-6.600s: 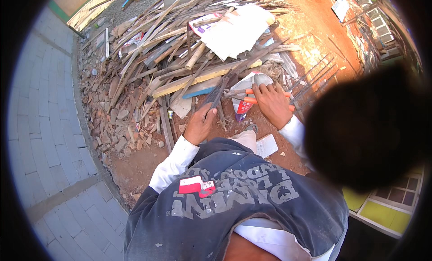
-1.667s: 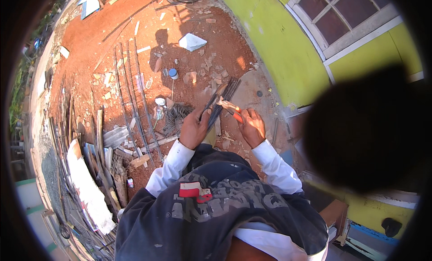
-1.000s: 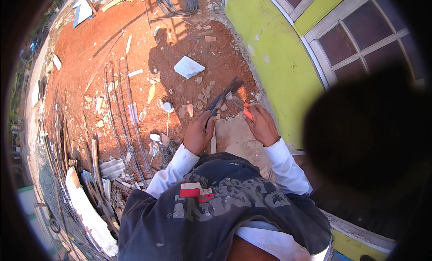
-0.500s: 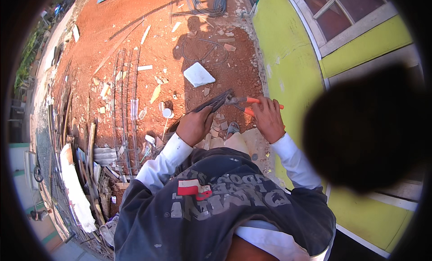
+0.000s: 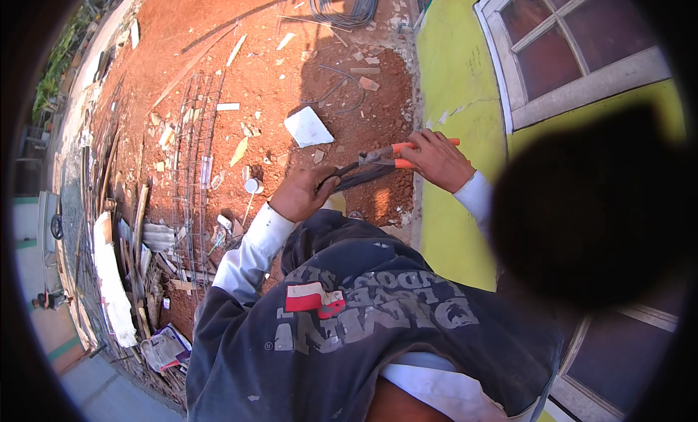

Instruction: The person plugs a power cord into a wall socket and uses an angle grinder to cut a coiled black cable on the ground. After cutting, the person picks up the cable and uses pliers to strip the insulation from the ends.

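Note:
My left hand (image 5: 299,194) is closed around a bundle of dark, thin wire (image 5: 361,177), which sticks out to the right from its fingers. My right hand (image 5: 440,161) grips the orange handles of a pair of pliers (image 5: 376,157) with a grey metal head. The jaws meet a dark strand between the two hands; whether they are fully closed on it I cannot tell. Both hands are in front of my body, with the rest of the bundle hanging just below the pliers.
A white slab piece (image 5: 308,127) lies on the red soil ahead. To the left are a rebar cage (image 5: 190,167), a white cup (image 5: 253,186) and scrap wood (image 5: 139,226). Coiled rods (image 5: 340,6) lie farther off. A yellow-green wall (image 5: 458,80) with a window (image 5: 574,40) borders the right.
My view has shifted. Both hands have moved farther from my body, the right one more so, and stand wider apart. The plier handles look closer together, and the bundle now lies nearly level.

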`<action>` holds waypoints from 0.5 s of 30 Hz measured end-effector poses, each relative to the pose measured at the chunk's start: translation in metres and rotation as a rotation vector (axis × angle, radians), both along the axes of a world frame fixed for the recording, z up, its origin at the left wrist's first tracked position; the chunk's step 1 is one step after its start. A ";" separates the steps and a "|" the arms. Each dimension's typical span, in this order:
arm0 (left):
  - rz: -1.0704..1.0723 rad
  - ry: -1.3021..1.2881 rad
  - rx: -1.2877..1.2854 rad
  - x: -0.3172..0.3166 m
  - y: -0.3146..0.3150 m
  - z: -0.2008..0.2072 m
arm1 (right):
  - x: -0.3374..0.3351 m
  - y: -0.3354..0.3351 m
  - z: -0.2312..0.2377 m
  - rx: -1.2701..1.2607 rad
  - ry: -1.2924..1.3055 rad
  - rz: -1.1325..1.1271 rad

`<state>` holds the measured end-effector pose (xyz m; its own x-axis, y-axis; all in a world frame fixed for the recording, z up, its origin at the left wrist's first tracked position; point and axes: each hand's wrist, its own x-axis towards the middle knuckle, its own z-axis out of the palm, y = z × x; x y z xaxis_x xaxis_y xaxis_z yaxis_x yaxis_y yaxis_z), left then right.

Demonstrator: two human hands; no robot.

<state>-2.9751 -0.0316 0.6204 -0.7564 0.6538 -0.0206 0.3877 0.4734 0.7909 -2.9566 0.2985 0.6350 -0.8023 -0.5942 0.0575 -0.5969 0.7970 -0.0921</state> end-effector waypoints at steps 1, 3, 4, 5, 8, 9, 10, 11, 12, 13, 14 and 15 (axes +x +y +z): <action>-0.033 -0.005 -0.017 -0.010 0.010 -0.002 | -0.009 0.013 0.001 -0.043 -0.013 0.015; -0.080 -0.016 -0.040 -0.031 0.025 -0.003 | -0.030 0.034 -0.002 -0.069 -0.050 0.038; -0.094 -0.022 -0.045 -0.041 0.031 -0.003 | -0.042 0.043 -0.005 -0.052 -0.073 0.046; -0.108 -0.028 -0.049 -0.053 0.037 -0.001 | -0.055 0.052 -0.007 -0.035 -0.096 0.053; -0.172 -0.065 -0.089 -0.096 0.055 -0.008 | -0.099 0.076 -0.016 -0.064 -0.213 0.086; -0.188 -0.066 -0.088 -0.113 0.061 -0.011 | -0.114 0.084 -0.021 -0.089 -0.238 0.073; -0.184 -0.077 -0.071 -0.131 0.067 -0.014 | -0.130 0.092 -0.030 -0.113 -0.263 0.061; -0.179 -0.089 -0.054 -0.149 0.073 -0.015 | -0.146 0.100 -0.035 -0.138 -0.288 0.048; -0.167 -0.099 -0.039 -0.169 0.076 -0.017 | -0.164 0.102 -0.037 -0.177 -0.359 -0.037; -0.162 -0.108 -0.010 -0.188 0.078 -0.022 | -0.179 0.103 -0.039 -0.216 -0.429 -0.121; -0.156 -0.117 0.018 -0.206 0.081 -0.030 | -0.197 0.104 -0.041 -0.254 -0.500 -0.206; -0.158 -0.137 0.052 -0.226 0.087 -0.037 | -0.216 0.109 -0.045 -0.306 -0.441 -0.168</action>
